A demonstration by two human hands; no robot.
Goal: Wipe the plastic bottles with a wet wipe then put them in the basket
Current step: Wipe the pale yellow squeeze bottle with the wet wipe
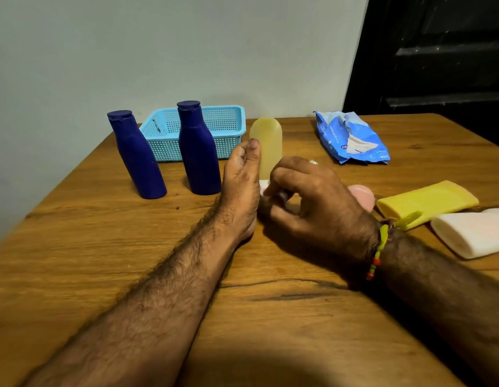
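A translucent yellowish bottle point(266, 143) stands upright mid-table. My left hand point(241, 185) holds it from the left, thumb against its side. My right hand point(307, 196) pinches a white wet wipe point(263, 188) at the bottle's lower part. Two dark blue bottles point(137, 157) point(199, 152) stand upright to the left. The light blue mesh basket point(231, 115) sits behind them with nothing visible inside. A yellow bottle point(427, 201) and a white bottle point(471, 233) lie on their sides at the right. A pinkish bottle point(362, 195) shows behind my right hand.
A blue wet-wipe pack point(351, 139) lies open at the back right of the wooden table point(131, 247). A pale wall stands right behind the basket, and a dark door is at the far right.
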